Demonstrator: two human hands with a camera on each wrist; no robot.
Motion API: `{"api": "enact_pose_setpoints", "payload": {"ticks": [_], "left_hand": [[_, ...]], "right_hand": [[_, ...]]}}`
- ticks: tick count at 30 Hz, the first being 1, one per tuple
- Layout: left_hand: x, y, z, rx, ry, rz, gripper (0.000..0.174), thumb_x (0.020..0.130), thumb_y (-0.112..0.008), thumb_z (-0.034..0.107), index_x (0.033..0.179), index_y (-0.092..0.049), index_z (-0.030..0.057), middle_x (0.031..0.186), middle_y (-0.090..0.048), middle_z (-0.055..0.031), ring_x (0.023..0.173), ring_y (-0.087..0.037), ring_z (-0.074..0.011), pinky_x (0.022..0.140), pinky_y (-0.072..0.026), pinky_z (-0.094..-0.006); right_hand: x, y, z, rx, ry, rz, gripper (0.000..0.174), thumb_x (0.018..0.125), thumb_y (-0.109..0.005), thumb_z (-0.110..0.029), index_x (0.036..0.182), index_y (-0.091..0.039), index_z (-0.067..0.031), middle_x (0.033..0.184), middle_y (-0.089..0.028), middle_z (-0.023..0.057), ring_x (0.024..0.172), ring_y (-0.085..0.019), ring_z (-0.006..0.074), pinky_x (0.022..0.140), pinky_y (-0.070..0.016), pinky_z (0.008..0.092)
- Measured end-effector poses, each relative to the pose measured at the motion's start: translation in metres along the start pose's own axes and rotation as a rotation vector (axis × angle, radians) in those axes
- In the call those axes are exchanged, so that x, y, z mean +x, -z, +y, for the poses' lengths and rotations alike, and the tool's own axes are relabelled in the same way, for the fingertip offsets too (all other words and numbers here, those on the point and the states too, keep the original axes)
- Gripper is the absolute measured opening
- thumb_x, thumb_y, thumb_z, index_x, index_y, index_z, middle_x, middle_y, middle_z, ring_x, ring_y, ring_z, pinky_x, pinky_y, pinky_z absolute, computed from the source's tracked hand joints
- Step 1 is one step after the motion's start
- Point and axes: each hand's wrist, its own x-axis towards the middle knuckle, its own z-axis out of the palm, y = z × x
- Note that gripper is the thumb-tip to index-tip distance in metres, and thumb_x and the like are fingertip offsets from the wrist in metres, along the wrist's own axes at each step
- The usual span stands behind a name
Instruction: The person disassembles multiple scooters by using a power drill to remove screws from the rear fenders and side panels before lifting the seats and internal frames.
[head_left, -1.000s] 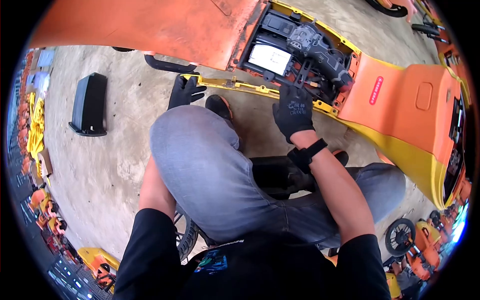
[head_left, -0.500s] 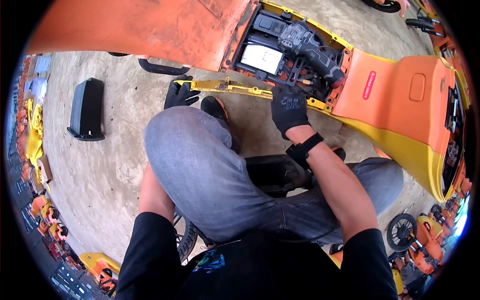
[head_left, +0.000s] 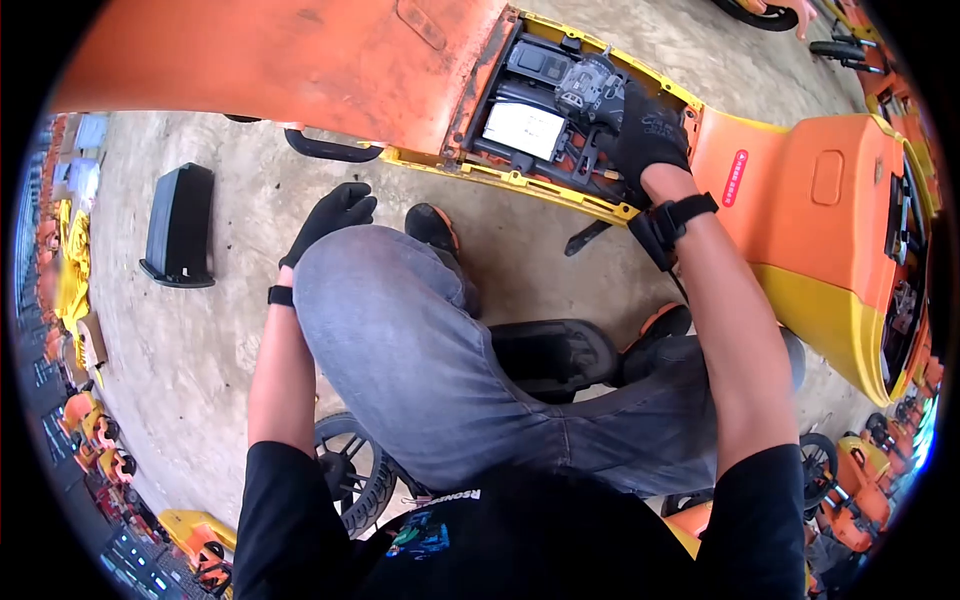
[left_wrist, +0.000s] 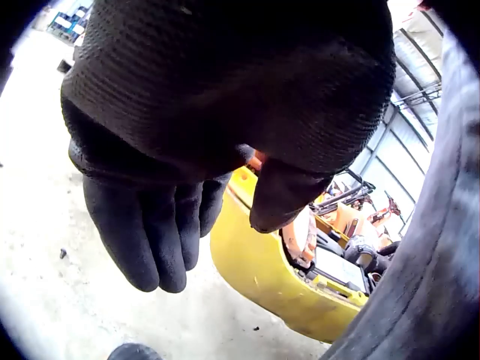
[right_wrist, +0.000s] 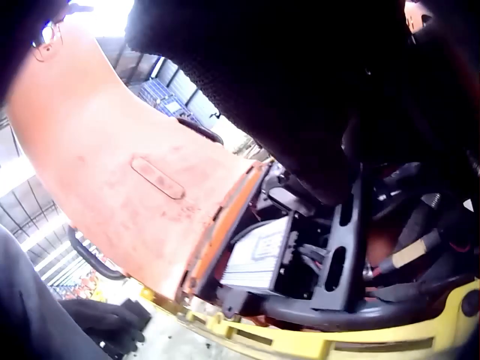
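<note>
In the head view my right hand (head_left: 650,135), in a black glove, grips the handle of a grey pistol-shaped cordless power tool (head_left: 590,88). The tool lies across the open compartment of an orange and yellow scooter body, and the hand hides most of its handle. Beside the knee, my gloved left hand (head_left: 335,215) is held over the floor with nothing in it; its fingers (left_wrist: 142,225) extend loosely in the left wrist view. A yellow trim strip (head_left: 500,183) runs along the compartment's near edge. Inside sits a box with a white label (head_left: 523,130).
A black plastic bin-like part (head_left: 180,225) lies on the concrete floor to the left. Behind it are yellow parts (head_left: 72,265). A black bar (head_left: 333,145) sticks out from the orange panel (head_left: 290,70). A spoked wheel (head_left: 355,475) is beside my leg.
My left hand has let go of the yellow strip's end and drawn back toward the knee. The strip now sits against the body. My right hand has moved from the strip onto the power tool.
</note>
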Motion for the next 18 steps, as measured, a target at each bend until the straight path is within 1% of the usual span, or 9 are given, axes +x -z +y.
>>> {"api": "enact_pose_setpoints", "payload": {"ticks": [1, 3, 6, 10, 12, 13, 14, 16, 18], "left_hand": [[-0.008, 0.003, 0.005, 0.006, 0.002, 0.007, 0.035, 0.093, -0.058, 0.023, 0.121, -0.05, 0.0029, 0.103, -0.061, -0.0041, 0.086, -0.058, -0.0127, 0.076, -0.0471, -0.0272], [-0.024, 0.011, 0.016, 0.146, -0.115, 0.033, 0.032, 0.094, -0.056, 0.018, 0.121, -0.051, 0.0022, 0.103, -0.061, -0.0049, 0.092, -0.057, -0.0128, 0.079, -0.0469, -0.0266], [-0.068, 0.009, 0.068, 0.03, -0.159, 0.03, 0.032, 0.093, -0.055, 0.012, 0.123, -0.051, 0.0011, 0.105, -0.062, -0.0068, 0.097, -0.057, -0.0122, 0.083, -0.0463, -0.0264], [-0.107, 0.019, 0.133, 0.448, -0.374, 0.101, 0.041, 0.089, -0.06, 0.011, 0.127, -0.051, 0.0004, 0.111, -0.062, -0.0106, 0.103, -0.057, -0.0154, 0.092, -0.0435, -0.0305], [-0.124, 0.022, 0.166, 0.646, -0.512, 0.175, 0.043, 0.087, -0.061, 0.012, 0.128, -0.05, 0.0006, 0.115, -0.062, -0.0113, 0.105, -0.057, -0.0165, 0.093, -0.0433, -0.0311], [-0.127, 0.022, 0.179, 0.659, -0.554, 0.195, 0.043, 0.088, -0.061, 0.013, 0.128, -0.05, 0.0007, 0.116, -0.062, -0.0112, 0.106, -0.058, -0.0174, 0.093, -0.0432, -0.0315], [-0.126, 0.021, 0.192, 0.67, -0.598, 0.213, 0.043, 0.088, -0.061, 0.014, 0.128, -0.05, 0.0008, 0.118, -0.062, -0.0112, 0.107, -0.058, -0.0183, 0.094, -0.0432, -0.0319], [-0.116, 0.017, 0.228, 0.758, -0.725, 0.118, 0.042, 0.088, -0.06, 0.013, 0.127, -0.051, -0.0004, 0.119, -0.061, -0.0114, 0.106, -0.058, -0.0177, 0.094, -0.0433, -0.0311], [-0.084, 0.002, 0.252, 0.679, -0.881, 0.057, 0.037, 0.088, -0.059, 0.018, 0.12, -0.056, 0.0005, 0.114, -0.063, -0.0145, 0.102, -0.062, -0.0226, 0.091, -0.046, -0.033]], "right_hand": [[0.006, -0.006, 0.001, 0.049, -0.013, -0.019, 0.078, 0.07, -0.073, -0.026, 0.137, -0.038, -0.0044, 0.125, -0.054, 0.0217, 0.115, -0.053, 0.0363, 0.096, -0.0427, 0.0412], [0.019, -0.011, 0.0, 0.027, -0.04, -0.091, 0.079, 0.069, -0.073, -0.026, 0.137, -0.037, -0.0039, 0.125, -0.054, 0.0218, 0.114, -0.053, 0.0361, 0.095, -0.0433, 0.0408], [0.021, -0.006, 0.003, 0.052, -0.048, -0.198, 0.081, 0.069, -0.073, -0.024, 0.137, -0.035, -0.0028, 0.123, -0.055, 0.0224, 0.111, -0.056, 0.0356, 0.093, -0.045, 0.0399], [0.014, -0.007, 0.012, 0.207, 0.025, -0.083, 0.067, 0.072, -0.07, -0.027, 0.129, -0.044, -0.0029, 0.116, -0.058, 0.0234, 0.109, -0.056, 0.0369, 0.089, -0.0467, 0.0407], [0.01, -0.007, 0.019, 0.394, -0.016, -0.098, 0.058, 0.072, -0.069, -0.028, 0.12, -0.05, -0.0015, 0.111, -0.061, 0.0216, 0.103, -0.06, 0.0341, 0.086, -0.0477, 0.039], [0.009, -0.003, 0.021, 0.541, 0.104, -0.053, 0.047, 0.076, -0.068, -0.026, 0.114, -0.055, -0.0011, 0.1, -0.064, 0.0148, 0.087, -0.064, 0.0256, 0.078, -0.0504, 0.0337], [0.005, -0.001, 0.023, 0.54, 0.106, -0.053, 0.047, 0.076, -0.068, -0.026, 0.114, -0.055, -0.0011, 0.1, -0.064, 0.0148, 0.087, -0.064, 0.0256, 0.078, -0.0504, 0.0337], [-0.018, 0.035, 0.018, 1.338, -0.093, -0.331, 0.037, 0.081, -0.064, -0.022, 0.11, -0.057, -0.0023, 0.089, -0.063, 0.0068, 0.074, -0.062, 0.0166, 0.071, -0.0511, 0.0277], [-0.044, 0.074, 0.014, 1.502, -0.091, -0.342, 0.031, 0.084, -0.061, -0.018, 0.111, -0.057, -0.0017, 0.085, -0.061, 0.0032, 0.07, -0.059, 0.0125, 0.067, -0.0505, 0.0243]]}}
